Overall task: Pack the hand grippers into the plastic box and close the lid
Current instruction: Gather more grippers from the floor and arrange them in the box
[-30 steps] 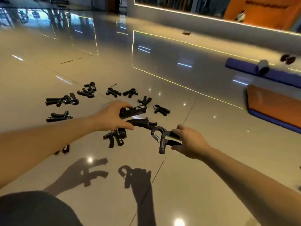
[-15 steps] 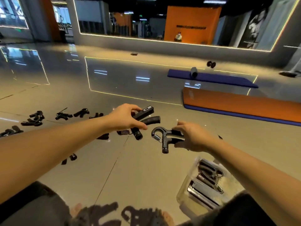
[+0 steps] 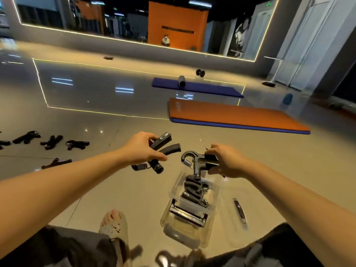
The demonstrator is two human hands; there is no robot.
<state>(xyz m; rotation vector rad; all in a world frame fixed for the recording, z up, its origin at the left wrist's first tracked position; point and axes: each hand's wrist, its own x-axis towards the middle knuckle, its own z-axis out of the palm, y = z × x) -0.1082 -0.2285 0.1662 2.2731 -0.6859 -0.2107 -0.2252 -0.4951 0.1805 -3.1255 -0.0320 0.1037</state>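
Clear plastic box (image 3: pixel 214 197) on floor (image 3: pixel 125 199), uncovered, piled grippers (image 3: pixel 192 191) inside. Lid (image 3: pixel 229 226) flat just right of box. Grippers black-handled, metal coil spring. Loose grippers (image 3: pixel 52 141) scattered on floor far left. Left hand (image 3: pixel 138 149) clenched round bundle of grippers (image 3: pixel 167 149). Right hand (image 3: pixel 227 160) grasps single gripper (image 3: pixel 194 160) by handle, directly above box.

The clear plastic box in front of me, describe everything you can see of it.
The clear rectangular plastic box stands open on the glossy tiled floor. Its see-through walls show several black hand grippers piled inside. A clear lid lies flat on the floor just right of it. The right hand holds a grey metal-and-black hand gripper above its far end; neither hand touches the box.
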